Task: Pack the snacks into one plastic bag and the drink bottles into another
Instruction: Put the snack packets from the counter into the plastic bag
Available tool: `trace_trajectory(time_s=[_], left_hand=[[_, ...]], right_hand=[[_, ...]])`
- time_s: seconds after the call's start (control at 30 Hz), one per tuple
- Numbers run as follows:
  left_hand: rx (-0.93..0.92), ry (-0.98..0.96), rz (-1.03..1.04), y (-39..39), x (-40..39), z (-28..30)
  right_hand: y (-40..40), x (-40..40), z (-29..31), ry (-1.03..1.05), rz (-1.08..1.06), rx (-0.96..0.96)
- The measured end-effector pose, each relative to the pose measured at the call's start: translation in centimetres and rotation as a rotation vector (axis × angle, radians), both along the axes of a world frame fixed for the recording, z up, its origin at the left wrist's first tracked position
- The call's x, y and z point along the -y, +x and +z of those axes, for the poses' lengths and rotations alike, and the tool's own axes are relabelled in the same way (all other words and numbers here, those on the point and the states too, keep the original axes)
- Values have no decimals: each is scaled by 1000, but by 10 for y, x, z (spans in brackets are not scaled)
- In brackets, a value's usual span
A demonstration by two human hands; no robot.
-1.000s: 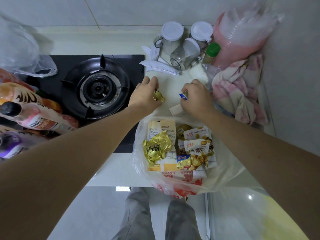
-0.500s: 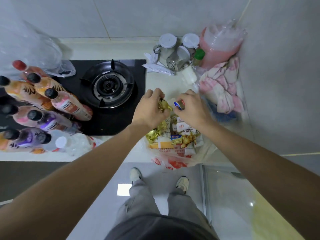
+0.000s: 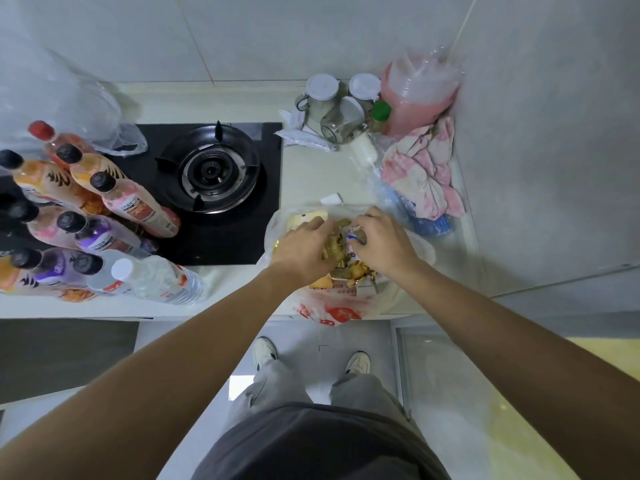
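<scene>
I see a clear bag [image 3: 346,306] with red print at lower centre, gold wrappers [image 3: 334,249] inside, black-capped orange, pink and purple bottles [image 3: 104,209] at left, a pink-and-cream patterned cloth [image 3: 420,171] at upper right.

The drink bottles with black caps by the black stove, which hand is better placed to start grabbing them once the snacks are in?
Probably the left hand. The drink bottles stand on its side, past the black stove. The right hand would have to cross over the snack bag.

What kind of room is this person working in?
Most likely a small home kitchen: a gas burner set in a black hob, lidded jars against the tiled wall, and a light countertop.
</scene>
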State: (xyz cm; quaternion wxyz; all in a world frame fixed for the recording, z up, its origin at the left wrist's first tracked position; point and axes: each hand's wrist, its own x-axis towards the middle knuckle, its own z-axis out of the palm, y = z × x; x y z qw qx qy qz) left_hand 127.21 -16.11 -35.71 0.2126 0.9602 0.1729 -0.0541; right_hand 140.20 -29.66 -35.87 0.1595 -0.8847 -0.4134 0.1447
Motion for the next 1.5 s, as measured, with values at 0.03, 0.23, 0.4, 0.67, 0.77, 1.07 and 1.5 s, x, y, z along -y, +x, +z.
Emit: trace_trajectory(time_s=[0.03, 0.23, 0.4, 0.67, 0.77, 1.07, 1.5], left_hand=[[0, -2, -5, -1, -1, -1], [31, 44, 15, -4, -11, -1], [59, 122, 42, 7, -36, 0], [44, 182, 75, 56, -100, -12], [0, 182, 84, 80, -121, -26], [-91, 247, 63, 148, -185, -61], [-141, 495, -34, 174, -200, -78]], right_hand=[[-1, 0, 0, -6, 3, 15], [1, 1, -2, -4, 18, 101], [17, -20, -1, 0, 50, 174], [53, -82, -19, -30, 112, 171], [63, -101, -33, -43, 119, 98], [92, -118, -79, -128, 208, -70], [101, -127, -86, -65, 73, 0]])
